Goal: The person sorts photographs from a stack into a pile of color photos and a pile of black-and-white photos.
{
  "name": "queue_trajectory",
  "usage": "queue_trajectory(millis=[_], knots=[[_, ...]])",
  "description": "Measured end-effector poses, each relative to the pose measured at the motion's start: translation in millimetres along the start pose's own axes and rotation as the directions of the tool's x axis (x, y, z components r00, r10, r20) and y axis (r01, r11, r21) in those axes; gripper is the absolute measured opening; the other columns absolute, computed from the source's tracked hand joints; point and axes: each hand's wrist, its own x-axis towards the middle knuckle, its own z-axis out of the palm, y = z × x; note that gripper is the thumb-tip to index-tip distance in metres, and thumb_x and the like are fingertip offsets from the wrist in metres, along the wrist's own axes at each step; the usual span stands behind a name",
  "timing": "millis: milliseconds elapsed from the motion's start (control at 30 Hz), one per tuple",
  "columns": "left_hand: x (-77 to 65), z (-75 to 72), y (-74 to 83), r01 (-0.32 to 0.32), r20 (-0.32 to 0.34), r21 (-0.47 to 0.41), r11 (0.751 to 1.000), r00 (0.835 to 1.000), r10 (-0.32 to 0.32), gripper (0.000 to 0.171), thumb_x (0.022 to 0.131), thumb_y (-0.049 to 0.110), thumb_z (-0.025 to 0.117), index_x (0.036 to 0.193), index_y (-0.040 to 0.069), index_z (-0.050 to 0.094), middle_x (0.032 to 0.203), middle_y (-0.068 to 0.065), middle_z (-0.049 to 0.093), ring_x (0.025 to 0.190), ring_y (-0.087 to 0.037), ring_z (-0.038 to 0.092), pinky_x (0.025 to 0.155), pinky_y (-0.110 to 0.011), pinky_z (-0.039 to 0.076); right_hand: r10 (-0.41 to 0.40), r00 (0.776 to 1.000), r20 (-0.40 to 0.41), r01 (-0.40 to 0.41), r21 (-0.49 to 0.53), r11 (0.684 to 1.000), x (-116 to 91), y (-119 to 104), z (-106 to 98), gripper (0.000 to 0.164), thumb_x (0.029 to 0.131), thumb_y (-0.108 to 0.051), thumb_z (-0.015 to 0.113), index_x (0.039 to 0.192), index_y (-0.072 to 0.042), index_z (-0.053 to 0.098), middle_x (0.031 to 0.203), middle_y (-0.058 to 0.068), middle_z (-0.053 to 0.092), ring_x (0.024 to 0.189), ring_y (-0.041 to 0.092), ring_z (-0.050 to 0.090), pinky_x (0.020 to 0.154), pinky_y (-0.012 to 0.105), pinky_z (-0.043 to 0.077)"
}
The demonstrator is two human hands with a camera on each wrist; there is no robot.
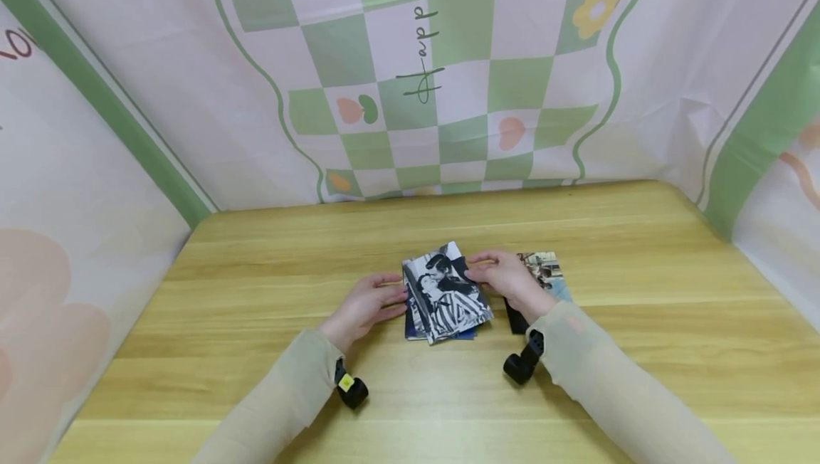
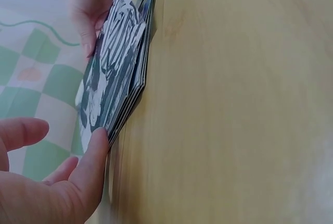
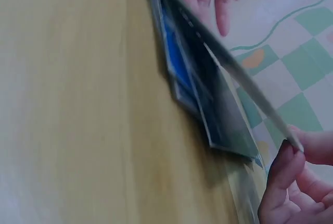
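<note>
A black-and-white photo card (image 1: pixel 448 300) showing two people lies tilted on top of a small stack of cards (image 1: pixel 413 329) in the middle of the table. My right hand (image 1: pixel 509 280) pinches the top card by its right edge between thumb and finger. In the right wrist view that card (image 3: pixel 250 88) is lifted on this side, leaving a gap above the dark and blue cards (image 3: pixel 182 67). At the left edge of the stack is my left hand (image 1: pixel 368 307), its fingers extended. The left wrist view shows one fingertip (image 2: pixel 99 135) touching the stack's corner.
Beside my right wrist lies a second group of cards, with a coloured picture card (image 1: pixel 547 272) on top and a dark one (image 1: pixel 516 318) sticking out. The wooden table (image 1: pixel 256 364) meets a green-and-white checked cloth (image 1: pixel 442 108) at the back.
</note>
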Motion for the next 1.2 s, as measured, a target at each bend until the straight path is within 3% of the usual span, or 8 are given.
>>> queue_trajectory(millis=[167,333,533,767,1000,1200], knots=[[2.6,1.9,-1.6,-0.024,0.006,0.024,0.999,1.000,0.024,0.040,0.096,-0.001,0.046,0.134,-0.014,0.040,0.130,-0.029,0.049,0.107,-0.024,0.056,0.099,-0.038,0.051,0.020,0.998,0.060,-0.029,0.152,0.988,0.8,0.1,1.1,0.041,0.093,-0.008,0.058,0.132,0.002,0.048,0.103,0.003,0.063,0.080,0.006,0.061,0.073,0.018,0.055],[4.9,3.0,-2.5,-0.015,-0.016,0.019,1.000,1.000,0.015,0.041,0.094,-0.004,0.049,0.133,-0.013,0.042,0.129,-0.027,0.051,0.099,-0.019,0.060,0.094,-0.033,0.054,0.013,0.997,0.076,-0.028,0.206,0.978,-2.5,-1.9,3.1,0.042,0.093,-0.007,0.057,0.132,0.003,0.047,0.090,-0.004,0.062,0.071,0.004,0.059,0.064,0.016,0.053],[4.7,3.9,-2.5,-0.019,-0.074,0.032,0.999,0.997,0.021,0.045,0.089,-0.009,0.053,0.134,-0.008,0.046,0.123,-0.023,0.053,0.088,-0.016,0.062,0.085,-0.027,0.058,-0.005,0.999,0.033,0.001,0.118,0.993,-8.3,-7.3,8.9,0.040,0.091,-0.007,0.061,0.129,0.001,0.050,0.097,0.000,0.061,0.075,0.007,0.057,0.067,0.018,0.054],[0.5,0.0,-2.1,-0.080,-0.123,0.173,0.982,0.987,0.102,0.052,0.084,-0.010,0.059,0.134,-0.005,0.047,0.118,-0.024,0.056,0.086,-0.017,0.062,0.082,-0.033,0.059,-0.063,0.998,0.001,0.063,-0.020,0.998,-11.7,-10.3,19.6,0.035,0.089,-0.003,0.062,0.122,0.004,0.053,0.098,0.013,0.063,0.074,0.013,0.060,0.063,0.024,0.058],[-3.5,-14.9,1.0,-0.089,-0.152,0.220,0.971,0.980,0.124,0.054,0.083,-0.011,0.060,0.135,-0.001,0.049,0.110,-0.019,0.058,0.077,-0.015,0.060,0.074,-0.031,0.061,-0.086,0.996,-0.001,0.086,0.013,0.996,-11.9,-15.0,34.9,0.033,0.086,0.001,0.064,0.118,0.007,0.054,0.091,0.014,0.064,0.068,0.012,0.060,0.061,0.027,0.060],[-9.1,-33.8,2.2,-0.088,-0.152,0.235,0.968,0.980,0.126,0.055,0.084,-0.010,0.059,0.136,0.002,0.048,0.111,-0.019,0.057,0.082,-0.017,0.059,0.076,-0.030,0.060,-0.107,0.994,0.028,0.105,0.066,0.992,-10.5,-20.0,50.1,0.032,0.086,0.003,0.064,0.115,0.008,0.054,0.089,0.013,0.065,0.066,0.011,0.060,0.061,0.027,0.060]])
